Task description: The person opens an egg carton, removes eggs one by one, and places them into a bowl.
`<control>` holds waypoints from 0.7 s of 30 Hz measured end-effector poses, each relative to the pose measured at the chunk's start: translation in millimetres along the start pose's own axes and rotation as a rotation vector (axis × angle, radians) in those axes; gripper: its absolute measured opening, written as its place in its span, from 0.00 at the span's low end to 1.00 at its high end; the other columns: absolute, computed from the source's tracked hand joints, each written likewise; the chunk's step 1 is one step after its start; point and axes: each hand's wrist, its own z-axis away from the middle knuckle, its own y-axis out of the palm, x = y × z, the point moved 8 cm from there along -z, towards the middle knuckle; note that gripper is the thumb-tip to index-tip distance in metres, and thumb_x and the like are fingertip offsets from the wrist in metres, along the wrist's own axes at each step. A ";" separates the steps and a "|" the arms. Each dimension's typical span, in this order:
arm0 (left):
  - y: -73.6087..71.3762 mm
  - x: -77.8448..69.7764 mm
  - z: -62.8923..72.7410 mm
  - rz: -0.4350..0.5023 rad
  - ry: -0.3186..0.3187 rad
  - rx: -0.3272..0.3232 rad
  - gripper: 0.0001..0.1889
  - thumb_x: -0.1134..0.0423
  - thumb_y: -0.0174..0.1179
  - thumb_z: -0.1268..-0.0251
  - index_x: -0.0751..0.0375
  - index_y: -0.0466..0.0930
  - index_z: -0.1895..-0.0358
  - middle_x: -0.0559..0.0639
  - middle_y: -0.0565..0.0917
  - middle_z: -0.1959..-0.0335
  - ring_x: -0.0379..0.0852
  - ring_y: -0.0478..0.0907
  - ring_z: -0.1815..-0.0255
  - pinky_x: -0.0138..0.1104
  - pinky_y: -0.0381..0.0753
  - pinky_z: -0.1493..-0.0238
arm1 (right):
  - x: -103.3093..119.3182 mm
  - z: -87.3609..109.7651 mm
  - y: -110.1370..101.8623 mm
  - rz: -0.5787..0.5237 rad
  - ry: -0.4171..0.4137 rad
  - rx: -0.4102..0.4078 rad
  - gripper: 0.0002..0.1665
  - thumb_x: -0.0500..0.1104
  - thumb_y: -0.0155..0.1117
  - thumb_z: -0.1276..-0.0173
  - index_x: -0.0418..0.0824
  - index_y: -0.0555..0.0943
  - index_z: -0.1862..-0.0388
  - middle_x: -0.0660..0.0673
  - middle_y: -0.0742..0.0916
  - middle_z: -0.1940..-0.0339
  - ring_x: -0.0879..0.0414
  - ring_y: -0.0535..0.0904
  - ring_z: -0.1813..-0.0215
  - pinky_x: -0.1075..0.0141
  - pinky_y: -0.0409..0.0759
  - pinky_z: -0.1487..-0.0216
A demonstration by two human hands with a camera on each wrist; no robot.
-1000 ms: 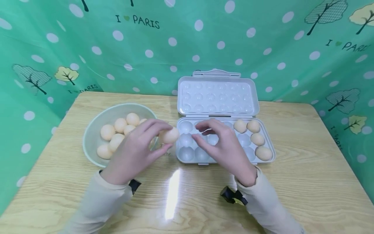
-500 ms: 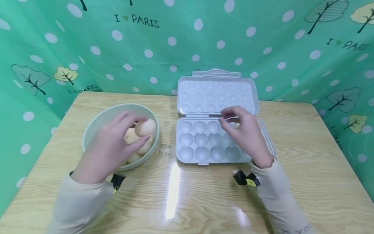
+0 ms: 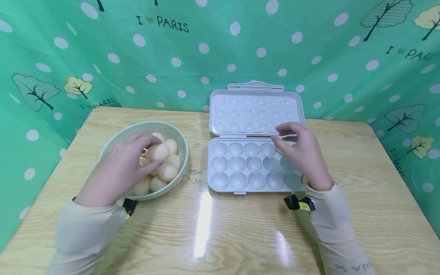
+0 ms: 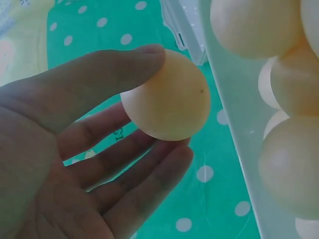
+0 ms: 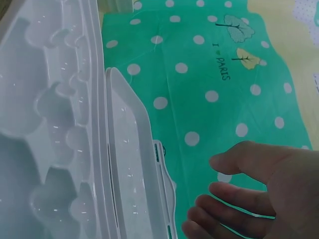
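My left hand (image 3: 123, 160) is over the bowl and pinches an egg (image 3: 158, 152) between thumb and fingers. In the left wrist view that egg (image 4: 169, 99) is pale and smooth, with a small dark speck. More eggs (image 3: 168, 172) lie heaped in the pale green bowl (image 3: 174, 131); my hand covers some of them. My right hand (image 3: 302, 151) hovers above the right end of the grey egg box (image 3: 254, 164), thumb and fingers apart and holding nothing. Beneath it, bits of eggs (image 3: 280, 151) peek out from the box's right columns, mostly hidden.
The egg box's lid (image 3: 256, 110) stands open behind it, against the green dotted cloth (image 3: 192, 57). Bowl and box sit side by side on a wood-grain table (image 3: 199, 221), with a strip of tabletop between them.
With an egg in its grip, my left hand has moved left from beside the box to over the bowl. My right hand has moved right, from the box's middle to its right end.
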 end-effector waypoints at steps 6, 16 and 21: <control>1.3 7.6 3.3 -0.088 -0.024 0.030 0.16 0.70 0.70 0.44 0.67 0.80 0.51 0.61 0.84 0.56 0.60 0.79 0.53 0.53 0.78 0.50 | -12.0 -2.2 -0.7 0.011 0.038 0.041 0.20 0.44 0.63 0.29 0.32 0.79 0.45 0.34 0.82 0.46 0.40 0.79 0.43 0.46 0.79 0.41; 15.7 19.4 7.6 -0.153 -0.091 0.222 0.16 0.66 0.69 0.43 0.64 0.81 0.50 0.60 0.84 0.56 0.60 0.79 0.55 0.53 0.77 0.49 | -31.7 -3.8 -1.0 0.103 0.107 0.107 0.23 0.45 0.60 0.27 0.31 0.77 0.40 0.30 0.79 0.40 0.36 0.74 0.38 0.41 0.73 0.38; 19.9 21.2 9.6 -0.186 -0.093 0.270 0.16 0.64 0.70 0.44 0.64 0.82 0.52 0.59 0.84 0.60 0.58 0.78 0.58 0.51 0.78 0.53 | -38.0 -5.0 0.0 0.147 0.136 0.128 0.23 0.43 0.60 0.27 0.30 0.76 0.40 0.30 0.77 0.38 0.35 0.72 0.39 0.40 0.73 0.38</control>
